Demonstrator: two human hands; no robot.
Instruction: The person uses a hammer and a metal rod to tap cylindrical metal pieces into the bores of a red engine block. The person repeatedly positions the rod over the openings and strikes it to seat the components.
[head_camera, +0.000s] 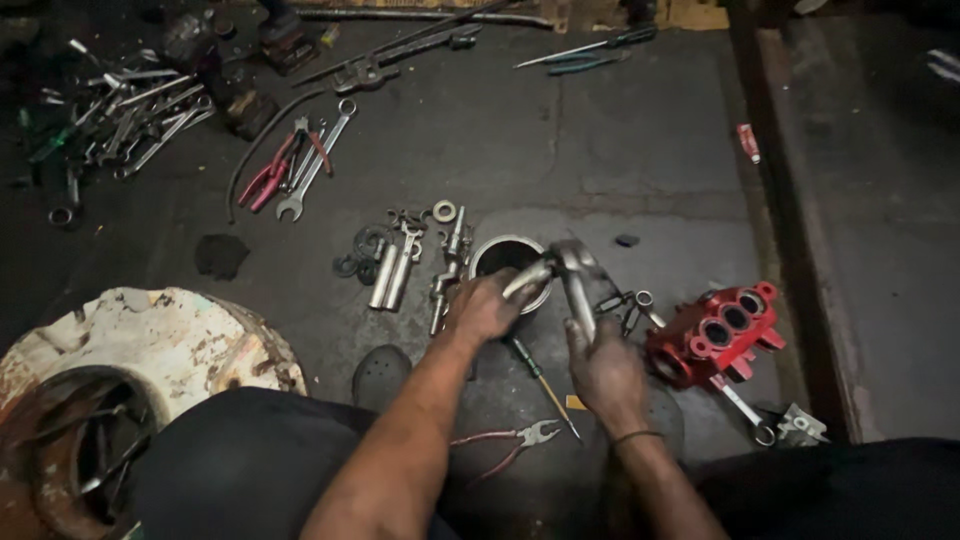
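Two greasy hands hold a connecting rod over the floor.
Left hand clamps its silver end beside a metal cylinder; right hand grips the shank. Small red packet far right.

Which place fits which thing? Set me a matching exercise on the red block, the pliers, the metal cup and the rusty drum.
Things:
1. red block
2. pliers
3. metal cup
4. rusty drum

Places:
A. far left, beside the person's knee
B. under the left hand
C. on the floor between the forearms
D. to the right of the right hand

Pairs: 1-D, 2-C, 3-B, 4-A
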